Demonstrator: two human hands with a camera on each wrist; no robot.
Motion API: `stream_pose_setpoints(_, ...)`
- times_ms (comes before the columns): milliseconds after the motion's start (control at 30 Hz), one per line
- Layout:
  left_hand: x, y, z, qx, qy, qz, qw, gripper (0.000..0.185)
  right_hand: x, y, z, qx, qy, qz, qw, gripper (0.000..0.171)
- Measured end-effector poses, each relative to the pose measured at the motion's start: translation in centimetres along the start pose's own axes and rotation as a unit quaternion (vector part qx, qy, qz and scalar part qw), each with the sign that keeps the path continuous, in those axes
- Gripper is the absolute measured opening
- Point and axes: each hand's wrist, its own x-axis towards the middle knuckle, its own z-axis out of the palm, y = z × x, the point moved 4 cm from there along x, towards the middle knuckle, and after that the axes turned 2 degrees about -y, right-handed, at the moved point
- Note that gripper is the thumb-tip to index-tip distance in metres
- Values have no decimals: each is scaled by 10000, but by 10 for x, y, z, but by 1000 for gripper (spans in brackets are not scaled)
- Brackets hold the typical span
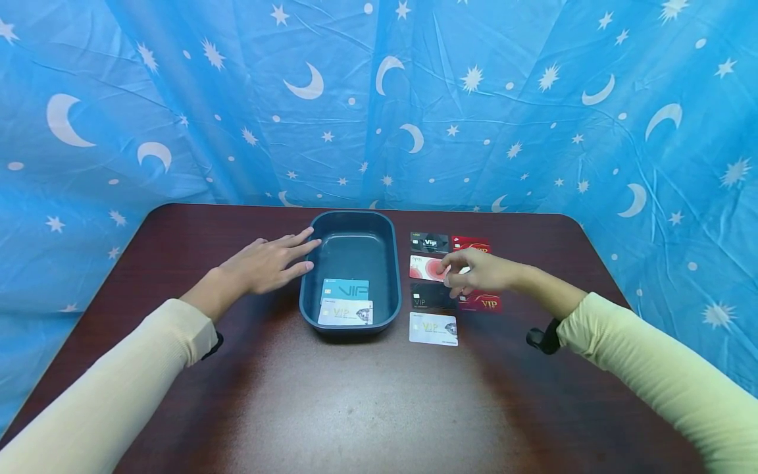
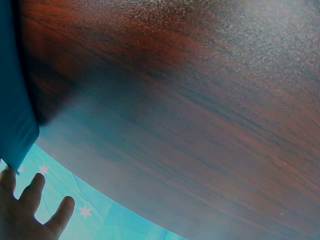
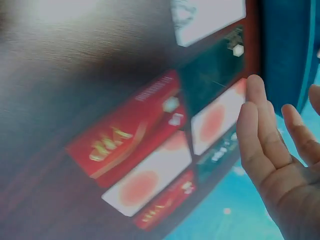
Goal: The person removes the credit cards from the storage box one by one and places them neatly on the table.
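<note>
A dark blue tray (image 1: 308,289) stands mid-table and holds a teal VIP card (image 1: 345,289) and a white VIP card (image 1: 346,313). My left hand (image 1: 302,253) lies flat beside it, straight fingers against the tray's left rim; the left wrist view shows its fingers (image 2: 31,197) by the tray wall (image 2: 15,100). Right of the tray lie several cards in two columns. My right hand (image 1: 453,273) hovers over them with relaxed fingers and holds nothing. Its fingertips are at the white-and-pink card (image 1: 423,268). In the right wrist view the fingers (image 3: 257,130) hang above the same card (image 3: 217,120).
Around the right hand lie a black VIP card (image 1: 429,242), a red VIP card (image 1: 470,243), a black card (image 1: 431,297), a red card (image 1: 482,303) and a white VIP card (image 1: 433,328). The dark wooden table (image 1: 367,408) is backed by a blue star-print cloth (image 1: 379,105).
</note>
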Motion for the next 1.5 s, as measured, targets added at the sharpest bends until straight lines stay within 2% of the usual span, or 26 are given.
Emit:
stream_pose_setpoints(267, 0, -1, 0, 5, -28, -38, 10000, 60, 7, -37, -13, -246, 95, -625, 9977, 49)
stream_pose_setpoints(400, 0, -1, 1, 9, -38, -19, 10000, 61, 12, -52, -15, -443, 155, -747, 9961, 57)
stream_pose_setpoints(667, 0, -1, 1, -23, -68, -17, 10000, 61, 26, -68, -5, -240, 5, -534, 9983, 65)
stream_pose_setpoints(933, 0, -2, 1, -27, -59, 5, 10000, 60, 43, -76, 11, 812, -372, -505, 9947, 57)
stream_pose_setpoints(1200, 1, 0, 0, -58, -12, 14, 10000, 59, 62, -81, 21, 789, -508, -250, 9953, 55)
stream_pose_setpoints(1500, -1, 1, -1, -46, -47, -44, 10000, 59, 77, -91, 28, 890, -687, 256, 9933, 58)
